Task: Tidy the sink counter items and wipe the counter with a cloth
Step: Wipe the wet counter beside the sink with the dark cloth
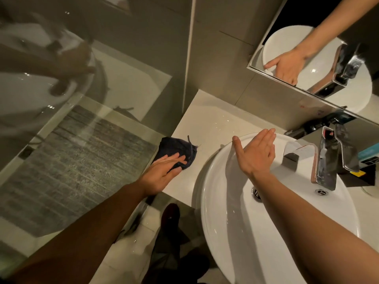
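A dark blue cloth [176, 149] lies crumpled on the pale counter [213, 121], near its left edge. My left hand [162, 173] lies flat on the cloth's near part, fingers extended and pressing it down. My right hand [256, 152] hovers open over the far rim of the white round basin [229, 222], fingers straight and together, thumb out, holding nothing. The counter patch between the cloth and the basin is bare and glossy.
A chrome tap [336, 158] stands at the basin's right, with the drain [256, 194] below it. Boxes and small items [367, 158] sit behind the tap. A mirror [320, 58] hangs above. A glass shower panel [82, 119] borders the counter's left edge.
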